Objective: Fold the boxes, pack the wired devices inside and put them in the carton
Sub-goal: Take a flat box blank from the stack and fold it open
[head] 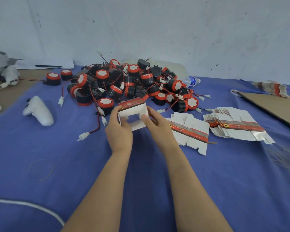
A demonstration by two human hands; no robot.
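2 hands hold 1 half-folded box above the blue cloth.

Far left of the grip lies a white controller point(38, 111). The left hand point(119, 131) pinches the box point(133, 114) on its left side, thumb on top; the right hand point(157, 127) pinches its right side, thumb pressed on the white front flap. Its open end faces the person. Just behind the grip sits the heap of black-and-red wired devices point(129, 84). Right of the grip lie 2 stacks of flat boxes point(233, 126), and beyond them the brown carton point(274, 106) flap.
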